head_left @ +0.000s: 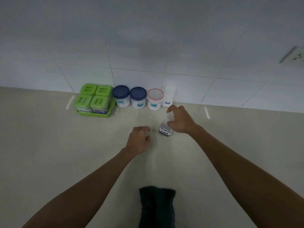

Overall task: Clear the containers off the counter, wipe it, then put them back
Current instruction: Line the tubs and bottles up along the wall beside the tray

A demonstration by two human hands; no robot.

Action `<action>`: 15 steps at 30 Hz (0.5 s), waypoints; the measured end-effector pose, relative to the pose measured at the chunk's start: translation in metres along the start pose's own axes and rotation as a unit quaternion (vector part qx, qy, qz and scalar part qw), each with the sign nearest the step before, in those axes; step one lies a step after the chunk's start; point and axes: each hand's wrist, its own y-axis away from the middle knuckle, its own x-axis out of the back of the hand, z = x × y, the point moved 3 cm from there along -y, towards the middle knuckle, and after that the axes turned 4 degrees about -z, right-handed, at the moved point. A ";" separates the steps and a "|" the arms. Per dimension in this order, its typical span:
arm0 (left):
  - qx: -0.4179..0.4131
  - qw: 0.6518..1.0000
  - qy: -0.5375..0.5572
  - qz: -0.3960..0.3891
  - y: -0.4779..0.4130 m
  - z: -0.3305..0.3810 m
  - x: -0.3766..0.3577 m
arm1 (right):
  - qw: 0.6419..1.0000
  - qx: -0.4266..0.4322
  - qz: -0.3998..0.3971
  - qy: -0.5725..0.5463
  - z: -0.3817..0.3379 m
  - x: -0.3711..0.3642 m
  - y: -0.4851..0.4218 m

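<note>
Right hand (180, 120) grips labelled jar (165, 130) | left hand (139, 139) loosely curled (holding nothing) | counter (65, 153) bare around both

On the tall white bottle (168, 96) against the wall I read "Salt" in blue handwriting. The two blue-lidded jars (121, 96) and the red-rimmed jar (155, 99) each carry a small blue label, too blurred for me to read. The small jar (165, 130) in my right hand (179, 119) has a white label whose dark writing I cannot make out.
</note>
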 end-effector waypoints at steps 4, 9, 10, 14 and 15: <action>0.009 1.000 -0.011 -0.026 -0.030 0.017 -0.024 | 1.000 0.007 0.007 0.013 0.031 0.017 -0.022; -0.003 0.999 -0.050 -0.015 -0.067 0.023 -0.045 | 0.999 0.023 0.018 0.023 0.053 0.036 -0.053; 0.001 0.997 -0.070 -0.020 -0.074 0.021 -0.049 | 0.999 0.025 0.019 0.026 0.057 0.039 -0.058; 0.041 0.990 -0.129 -0.044 -0.096 0.010 -0.071 | 0.998 0.026 0.032 0.039 0.071 0.053 -0.082; 0.045 0.989 -0.139 -0.032 -0.096 0.008 -0.078 | 0.998 0.026 0.032 0.044 0.075 0.056 -0.088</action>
